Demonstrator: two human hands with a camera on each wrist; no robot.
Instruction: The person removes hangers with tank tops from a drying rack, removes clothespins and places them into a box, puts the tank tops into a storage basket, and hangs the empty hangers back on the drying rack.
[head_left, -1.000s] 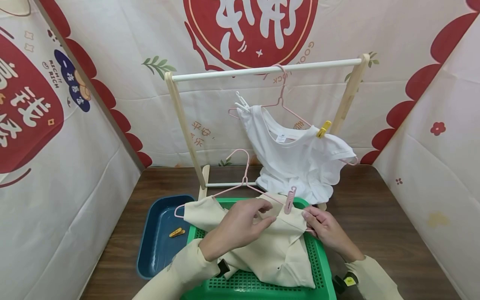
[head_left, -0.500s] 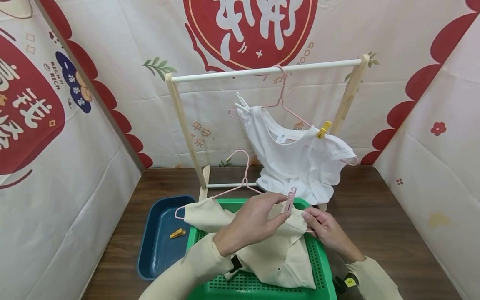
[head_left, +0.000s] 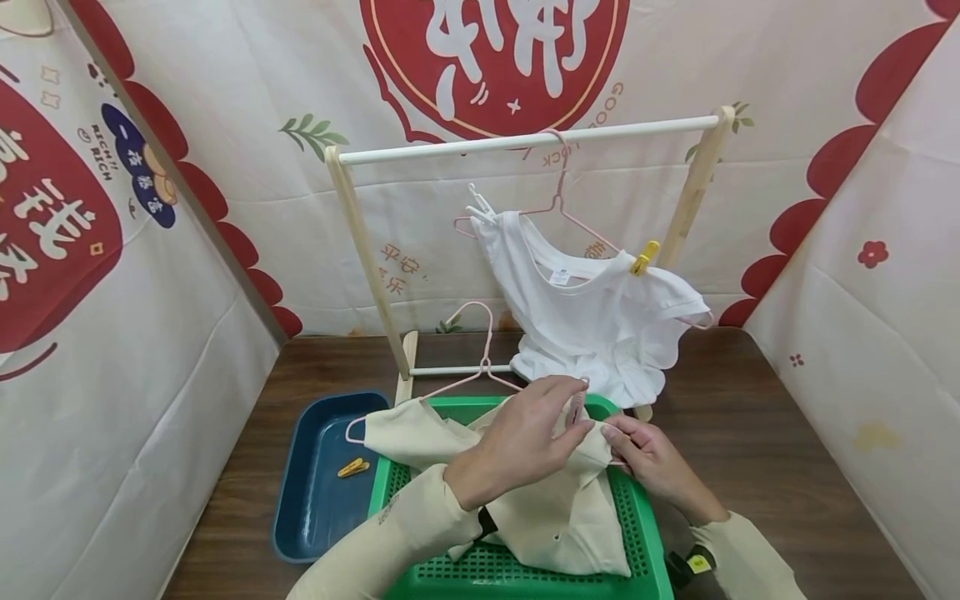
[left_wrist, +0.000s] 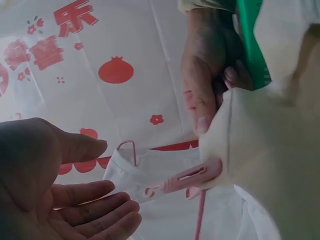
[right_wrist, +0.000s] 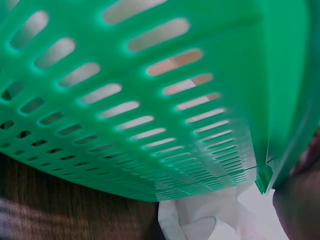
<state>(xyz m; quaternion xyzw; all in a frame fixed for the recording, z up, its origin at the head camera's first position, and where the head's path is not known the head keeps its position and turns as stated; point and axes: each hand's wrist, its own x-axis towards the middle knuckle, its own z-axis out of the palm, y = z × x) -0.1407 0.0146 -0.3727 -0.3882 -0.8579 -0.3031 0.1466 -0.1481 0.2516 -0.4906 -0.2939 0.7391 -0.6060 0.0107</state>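
Note:
A cream garment lies over a green basket, its shoulders on a pink hanger. A pink clothespin is clipped to the shoulder at the right. Around this clothespin my left hand hovers with thumb and fingers apart; the left wrist view shows a gap between fingertips and clip. My right hand pinches the right shoulder edge of the garment beside the hanger's end. The right wrist view is mostly filled by the basket's slotted wall, which hides most of that hand.
Behind the basket stands a rack with a white rail. A white T-shirt hangs there on another pink hanger, with a white clip and a yellow clip. At left, a blue tray holds yellow clothespins.
My left hand has moved right, from over the garment's neckline to around the pink clothespin. My right hand keeps its pinch at the same spot.

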